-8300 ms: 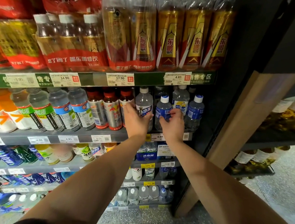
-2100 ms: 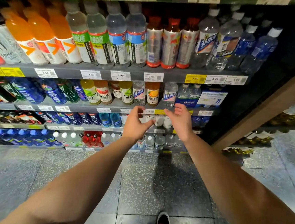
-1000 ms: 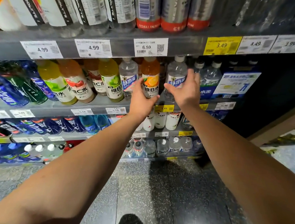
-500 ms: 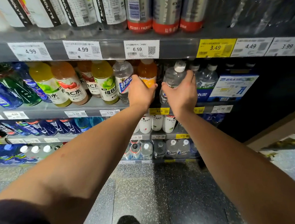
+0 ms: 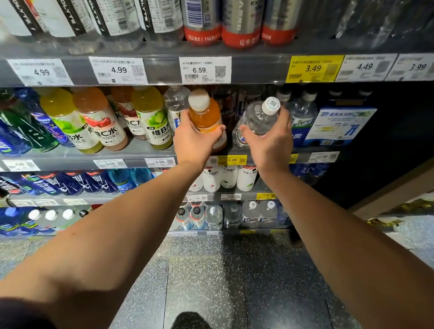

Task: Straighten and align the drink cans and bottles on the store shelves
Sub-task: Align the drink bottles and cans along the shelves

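Observation:
My left hand (image 5: pixel 195 140) grips an orange drink bottle (image 5: pixel 206 113) with a white cap, tilted towards me off the middle shelf (image 5: pixel 143 155). Beside it my right hand (image 5: pixel 270 140) grips a clear water bottle (image 5: pixel 260 118) with a white cap, also tipped forward at the shelf front. A clear bottle (image 5: pixel 175 103) stands just left of the orange one. Yellow, pink and green vitamin drink bottles (image 5: pixel 99 122) stand further left in the same row.
The shelf above (image 5: pixel 259 63) carries price tags and tall electrolyte and energy drink bottles, close over my hands. A blue boxed pack (image 5: pixel 340 125) stands right of the water bottles. Lower shelves hold small white and clear bottles (image 5: pixel 225 178). Speckled floor lies below.
Both hands dropped from the upper shelf to this row and took hold of the orange and clear bottles. Over the last half second both bottles tipped forward, caps towards me.

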Motion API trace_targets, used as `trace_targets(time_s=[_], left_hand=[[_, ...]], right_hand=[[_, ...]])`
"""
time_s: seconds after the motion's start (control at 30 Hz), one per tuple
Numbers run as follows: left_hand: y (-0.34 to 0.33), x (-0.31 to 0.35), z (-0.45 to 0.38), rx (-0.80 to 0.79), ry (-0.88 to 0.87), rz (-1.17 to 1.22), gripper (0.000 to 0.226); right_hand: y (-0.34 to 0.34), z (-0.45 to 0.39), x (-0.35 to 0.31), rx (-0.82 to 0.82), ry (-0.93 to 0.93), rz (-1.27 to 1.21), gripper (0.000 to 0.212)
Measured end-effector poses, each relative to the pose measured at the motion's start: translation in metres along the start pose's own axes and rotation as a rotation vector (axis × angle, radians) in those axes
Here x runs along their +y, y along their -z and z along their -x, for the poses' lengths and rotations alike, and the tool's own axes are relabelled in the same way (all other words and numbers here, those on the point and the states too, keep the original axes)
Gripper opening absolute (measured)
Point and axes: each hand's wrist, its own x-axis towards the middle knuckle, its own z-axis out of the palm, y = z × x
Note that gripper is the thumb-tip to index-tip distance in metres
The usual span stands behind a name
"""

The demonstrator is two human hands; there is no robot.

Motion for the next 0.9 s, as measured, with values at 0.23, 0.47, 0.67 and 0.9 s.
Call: trace_targets(time_s=[0.23, 0.47, 0.67, 0.9], left_hand=[[0.024, -0.005, 0.009, 0.057, -0.014, 0.080, 0.063], [0.054, -0.018, 0.007, 0.028, -0.012, 0.069, 0.064], [0.059, -0.018, 0.000, -0.046, -0.044, 0.026, 0.068], [0.044, -0.005, 0.006, 0.011, -0.004, 0.054, 0.059]], right_hand=[[-0.004, 0.006, -0.014, -0.003, -0.040, -0.018, 0.082], [-0.029, 0.002, -0.024, -0.044, -0.036, 0.037, 0.072], [-0.030, -0.012, -0.027, 0.004, -0.048, 0.142, 0.063], [-0.020, -0.013, -0.032, 0.070, 0.003, 0.294, 0.072]])
